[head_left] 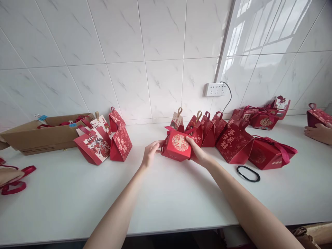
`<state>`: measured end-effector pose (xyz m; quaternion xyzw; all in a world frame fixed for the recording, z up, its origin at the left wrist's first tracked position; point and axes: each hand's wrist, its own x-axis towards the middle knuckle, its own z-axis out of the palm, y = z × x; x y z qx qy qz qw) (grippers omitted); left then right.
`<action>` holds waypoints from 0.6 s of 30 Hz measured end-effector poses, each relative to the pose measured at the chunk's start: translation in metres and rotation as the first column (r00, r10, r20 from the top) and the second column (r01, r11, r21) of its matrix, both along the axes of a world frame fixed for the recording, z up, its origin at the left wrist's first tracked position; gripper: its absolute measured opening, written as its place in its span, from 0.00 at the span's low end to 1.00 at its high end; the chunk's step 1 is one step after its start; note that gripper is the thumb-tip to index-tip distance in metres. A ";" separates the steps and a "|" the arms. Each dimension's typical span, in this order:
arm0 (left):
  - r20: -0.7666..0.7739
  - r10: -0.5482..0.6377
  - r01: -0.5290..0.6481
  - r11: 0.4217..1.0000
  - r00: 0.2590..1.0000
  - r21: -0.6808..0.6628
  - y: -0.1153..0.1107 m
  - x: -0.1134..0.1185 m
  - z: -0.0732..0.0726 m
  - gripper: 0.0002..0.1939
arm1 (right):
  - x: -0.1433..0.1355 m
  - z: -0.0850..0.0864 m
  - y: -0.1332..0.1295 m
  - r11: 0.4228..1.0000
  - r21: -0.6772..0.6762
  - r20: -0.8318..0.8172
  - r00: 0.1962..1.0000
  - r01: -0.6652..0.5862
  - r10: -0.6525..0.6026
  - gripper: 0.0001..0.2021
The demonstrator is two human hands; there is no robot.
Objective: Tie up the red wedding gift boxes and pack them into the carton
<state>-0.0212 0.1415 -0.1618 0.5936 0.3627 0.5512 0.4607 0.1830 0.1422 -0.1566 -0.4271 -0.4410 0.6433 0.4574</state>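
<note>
A red gift box (177,145) with a round gold emblem and a ribbon at its top is held between both my hands, slightly tilted over the table. My left hand (151,153) grips its left side, with some fingers hidden behind it. My right hand (197,151) closes on its right side, thumb on the upper front edge. Just behind stand a cream-topped box (176,120) and several red handled boxes (208,131). To the right are a larger red box (234,143) with gold characters and a ribbon-tied red box (267,154).
A cardboard box (49,140) with clips stands at the left, beside handled gift boxes (121,143). A black band (248,174) lies on the white table (166,200). Other people's hands show at the left edge (9,175) with ribbon and at the right (318,134) on a box.
</note>
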 end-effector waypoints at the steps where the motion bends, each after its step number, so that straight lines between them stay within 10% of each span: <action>1: -0.010 -0.021 0.021 0.999 1.000 0.024 -0.002 0.001 0.001 0.22 | 0.000 0.001 0.000 0.997 -0.073 -0.045 0.999 -0.033 0.030 0.23; 8: -0.128 -0.024 0.032 0.998 0.991 0.062 -0.011 0.007 0.008 0.23 | 0.001 0.002 0.002 0.937 -0.294 -0.161 0.976 -0.188 0.145 0.27; 18: -0.314 0.205 -0.172 0.976 0.927 0.131 -0.005 0.010 -0.002 0.25 | -0.010 -0.006 0.000 0.974 -0.168 0.012 0.987 -0.153 0.158 0.28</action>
